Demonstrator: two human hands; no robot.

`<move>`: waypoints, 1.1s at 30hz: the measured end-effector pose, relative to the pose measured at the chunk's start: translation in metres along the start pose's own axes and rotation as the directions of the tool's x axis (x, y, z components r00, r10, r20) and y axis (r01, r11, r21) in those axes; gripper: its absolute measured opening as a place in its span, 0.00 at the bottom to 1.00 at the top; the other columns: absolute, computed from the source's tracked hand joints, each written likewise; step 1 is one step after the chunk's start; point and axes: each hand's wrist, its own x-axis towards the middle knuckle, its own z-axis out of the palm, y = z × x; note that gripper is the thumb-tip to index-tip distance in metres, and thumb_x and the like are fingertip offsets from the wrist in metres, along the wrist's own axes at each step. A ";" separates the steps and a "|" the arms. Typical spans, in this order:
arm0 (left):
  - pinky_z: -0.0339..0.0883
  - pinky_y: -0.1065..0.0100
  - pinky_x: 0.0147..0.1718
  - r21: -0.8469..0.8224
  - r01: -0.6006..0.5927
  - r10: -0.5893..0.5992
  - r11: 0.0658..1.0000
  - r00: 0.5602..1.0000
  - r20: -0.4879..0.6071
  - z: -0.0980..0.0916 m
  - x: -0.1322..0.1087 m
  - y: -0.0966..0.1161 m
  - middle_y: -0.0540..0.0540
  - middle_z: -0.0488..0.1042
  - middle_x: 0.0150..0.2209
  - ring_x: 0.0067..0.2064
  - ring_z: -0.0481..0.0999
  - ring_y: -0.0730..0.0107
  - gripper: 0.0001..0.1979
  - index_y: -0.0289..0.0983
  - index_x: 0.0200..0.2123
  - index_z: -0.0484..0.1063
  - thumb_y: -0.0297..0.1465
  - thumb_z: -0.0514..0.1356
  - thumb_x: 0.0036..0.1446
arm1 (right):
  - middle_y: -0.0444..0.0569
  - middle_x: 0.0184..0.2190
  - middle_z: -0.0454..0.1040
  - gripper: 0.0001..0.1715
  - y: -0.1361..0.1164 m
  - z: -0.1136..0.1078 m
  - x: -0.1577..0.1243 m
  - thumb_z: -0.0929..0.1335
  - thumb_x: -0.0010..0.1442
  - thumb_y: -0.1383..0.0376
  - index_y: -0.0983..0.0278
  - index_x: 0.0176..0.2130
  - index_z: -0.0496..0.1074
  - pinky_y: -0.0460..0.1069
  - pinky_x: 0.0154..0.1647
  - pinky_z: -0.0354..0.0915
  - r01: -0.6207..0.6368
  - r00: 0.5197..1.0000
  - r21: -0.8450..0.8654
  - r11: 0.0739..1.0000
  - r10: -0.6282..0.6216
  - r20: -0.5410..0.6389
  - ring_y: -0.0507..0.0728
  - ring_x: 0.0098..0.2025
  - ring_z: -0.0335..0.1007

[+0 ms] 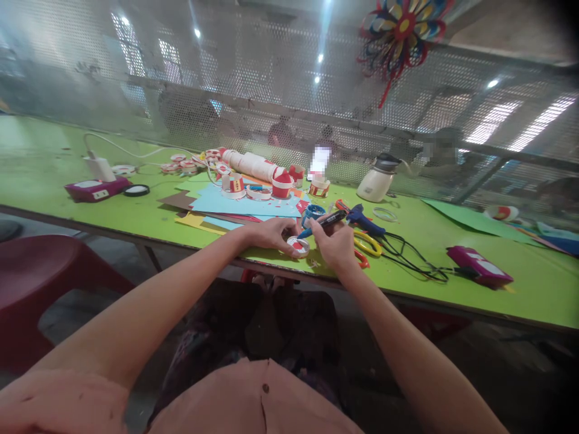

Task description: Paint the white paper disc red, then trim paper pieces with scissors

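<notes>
My left hand (pixel 275 234) is closed on the side of a small round paper disc (pixel 297 245), white with a red patch, at the table's front edge. In my right hand (pixel 335 242) is a marker pen (pixel 333 218) with a black barrel and a blue front end. Its tip points down to the left, close over the disc; whether it touches cannot be made out. Just behind the hands stands a small blue tub (pixel 313 212). Right of my right hand lie a blue glue gun (pixel 365 222) and scissors with yellow handles (pixel 368 243).
Coloured paper sheets (pixel 235 206) lie behind my hands, with paper cups (pixel 283 185) and a long white roll (pixel 253 166) beyond. A kettle (pixel 377 179) stands at the back. Purple power strips (pixel 97 188) sit at both sides, cables trailing. A red stool (pixel 49 265) is at the left.
</notes>
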 end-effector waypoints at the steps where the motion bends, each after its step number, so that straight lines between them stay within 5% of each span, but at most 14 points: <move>1: 0.59 0.70 0.32 0.003 -0.002 0.002 1.000 1.000 -0.001 0.000 0.000 0.000 0.52 0.69 0.32 0.34 0.67 0.71 0.26 0.36 0.37 0.67 0.43 0.70 0.37 | 0.43 0.18 0.67 0.16 0.000 0.000 0.000 0.70 0.53 0.54 0.65 0.28 0.70 0.46 0.21 0.59 -0.002 1.000 0.002 1.000 0.002 0.000 0.51 0.20 0.61; 33: 0.58 0.70 0.33 0.017 -0.002 0.003 1.000 1.000 -0.022 0.001 0.000 0.001 0.52 0.69 0.33 0.35 0.67 0.70 0.26 0.36 0.37 0.68 0.42 0.70 0.37 | 0.47 0.21 0.71 0.18 -0.006 -0.002 0.001 0.68 0.54 0.54 0.66 0.26 0.70 0.48 0.26 0.62 0.030 0.999 -0.096 0.995 -0.026 0.040 0.53 0.23 0.65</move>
